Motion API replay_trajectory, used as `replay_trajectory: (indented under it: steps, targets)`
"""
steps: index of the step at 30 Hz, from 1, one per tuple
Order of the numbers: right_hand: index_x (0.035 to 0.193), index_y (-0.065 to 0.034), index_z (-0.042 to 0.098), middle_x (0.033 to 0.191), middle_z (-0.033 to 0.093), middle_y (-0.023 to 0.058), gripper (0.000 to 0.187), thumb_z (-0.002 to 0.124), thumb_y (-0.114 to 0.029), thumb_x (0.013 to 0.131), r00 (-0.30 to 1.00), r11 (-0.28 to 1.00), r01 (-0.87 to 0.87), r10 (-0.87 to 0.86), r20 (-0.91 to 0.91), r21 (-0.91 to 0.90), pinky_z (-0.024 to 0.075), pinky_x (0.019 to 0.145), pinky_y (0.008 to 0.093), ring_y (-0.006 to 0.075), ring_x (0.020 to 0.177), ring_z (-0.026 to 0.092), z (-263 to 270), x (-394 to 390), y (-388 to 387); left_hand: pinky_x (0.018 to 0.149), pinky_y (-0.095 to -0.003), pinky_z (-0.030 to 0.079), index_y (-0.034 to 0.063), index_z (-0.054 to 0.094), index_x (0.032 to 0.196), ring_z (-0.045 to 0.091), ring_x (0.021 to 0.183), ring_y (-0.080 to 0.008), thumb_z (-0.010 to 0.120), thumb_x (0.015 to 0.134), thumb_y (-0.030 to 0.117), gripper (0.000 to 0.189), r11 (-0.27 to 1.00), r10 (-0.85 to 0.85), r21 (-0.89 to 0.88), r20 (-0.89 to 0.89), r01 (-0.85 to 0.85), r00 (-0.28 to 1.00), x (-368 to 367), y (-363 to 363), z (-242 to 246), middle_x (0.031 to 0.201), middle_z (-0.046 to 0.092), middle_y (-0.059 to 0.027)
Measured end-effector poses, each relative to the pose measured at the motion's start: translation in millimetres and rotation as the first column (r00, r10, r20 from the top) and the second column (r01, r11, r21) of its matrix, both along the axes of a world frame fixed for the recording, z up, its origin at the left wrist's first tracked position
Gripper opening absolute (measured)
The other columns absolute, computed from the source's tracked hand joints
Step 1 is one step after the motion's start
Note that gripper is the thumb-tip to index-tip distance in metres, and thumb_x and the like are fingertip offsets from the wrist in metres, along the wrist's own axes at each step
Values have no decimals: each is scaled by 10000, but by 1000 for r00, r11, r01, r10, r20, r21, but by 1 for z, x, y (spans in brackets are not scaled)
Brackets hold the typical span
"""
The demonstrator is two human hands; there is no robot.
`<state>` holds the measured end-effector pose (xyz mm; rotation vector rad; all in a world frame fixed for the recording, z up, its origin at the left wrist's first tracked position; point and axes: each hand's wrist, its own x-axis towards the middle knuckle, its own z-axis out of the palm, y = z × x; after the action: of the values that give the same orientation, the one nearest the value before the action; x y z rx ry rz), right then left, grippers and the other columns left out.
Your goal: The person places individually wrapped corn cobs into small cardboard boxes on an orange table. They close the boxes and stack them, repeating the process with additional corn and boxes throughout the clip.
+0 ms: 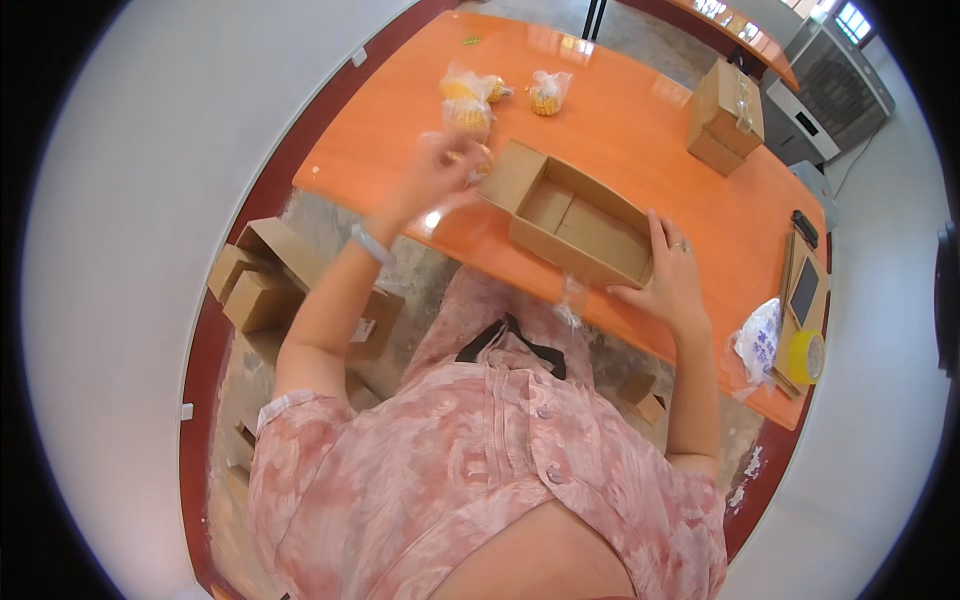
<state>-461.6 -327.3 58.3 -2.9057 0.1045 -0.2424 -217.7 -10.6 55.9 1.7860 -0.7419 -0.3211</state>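
Note:
An open, shallow cardboard box (570, 259) rests on the orange tabletop before me, one end flap folded out to the left. No contents show inside it. My right hand (667, 274) grips its right end, thumb on the near side and fingers over the far corner. Past the flap, my left hand (452, 163) is blurred, fingers curled beside a yellow item in clear plastic (481, 163); whether it holds that item is unclear. Farther back are more bagged yellow, bumpy items (466, 114), and one stands apart as a separate bagged yellow item (546, 97).
A taped carton (726, 116) stands at the table's back right. Along the right edge lie flat cardboard (819, 300), a dark phone-like slab (805, 291), yellow tape (806, 356), a printed plastic bag (759, 341) and a black object (805, 227). Open cartons (262, 300) sit on the floor at left.

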Motion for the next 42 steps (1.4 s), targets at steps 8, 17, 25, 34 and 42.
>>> replay_trajectory:
  steps: [8,17,25,34,42]
  targets:
    - [1539,-1,412,1650,306,236,955,853,-423,804,991,994,98,-101,86,41,294,1221,531,452,1530,268,10,-20,8,1036,-407,514,31,616,1350,654,1189,-310,679,886,-12,470,936,231,131,474,-327,850,196,5,-58,1287,686,-170]
    - [1481,8,470,1631,325,244,765,829,-182,833,990,979,103,-117,73,175,401,1165,478,447,1458,391,21,-32,8,1047,-430,506,35,622,1309,610,1215,-384,758,802,-22,528,843,-119,492,565,-217,816,194,-8,-43,1314,629,-198]
    - [1394,-12,567,1556,448,226,606,790,-148,847,974,995,3,-26,224,101,422,1145,475,434,1408,457,52,-5,15,1022,-410,525,-20,572,1361,620,1204,-367,747,863,-3,528,935,97,224,583,-274,807,185,32,-48,1312,622,-210]
    - [1424,-78,548,1436,589,144,617,777,-185,861,823,955,-293,271,499,-36,477,1056,460,380,1223,578,100,61,82,899,-350,570,-28,518,1389,659,1118,-248,736,955,117,507,989,-14,145,362,-42,932,83,36,55,1285,621,-173]
    - [1431,-81,508,1261,650,167,660,778,-275,861,914,940,-342,330,237,11,495,996,457,374,1193,592,77,109,82,895,-345,566,2,515,1438,647,1125,-209,733,968,184,549,901,-427,169,190,399,884,36,-19,55,1241,644,-139]
